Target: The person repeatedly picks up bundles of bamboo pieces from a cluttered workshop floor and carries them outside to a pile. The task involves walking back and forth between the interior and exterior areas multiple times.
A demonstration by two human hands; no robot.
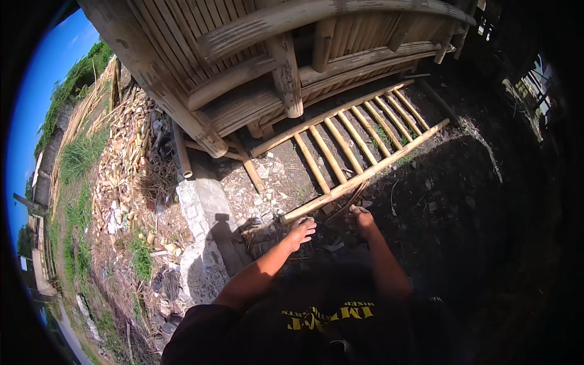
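Bamboo ladder (358, 139) lies on the ground ahead of you, slanting from near left to far right. Its near rail (365, 174) faces you; its far rail (331, 114) runs along the foot of the slatted bamboo structure (287, 79). Whether they touch, cannot tell. Lying flat, it probably needs no hand to steady it.

Your left hand (301, 233) hangs beside the near rail's left end, fingers loosely spread, nothing visible in them. The gap looks small; contact can't be confirmed. Your right hand (363, 220) sits on your side of the same rail, fingers curled; cannot tell whether they pinch anything. Hands apart, low and forward, seemingly because the rail is the nearest part to reach.

Left: concrete strip (193, 213) in sun, then a heap of bamboo offcuts (125, 152), perhaps dumped there to leave your standing spot free. Right: ground (438, 182) in deep shade.
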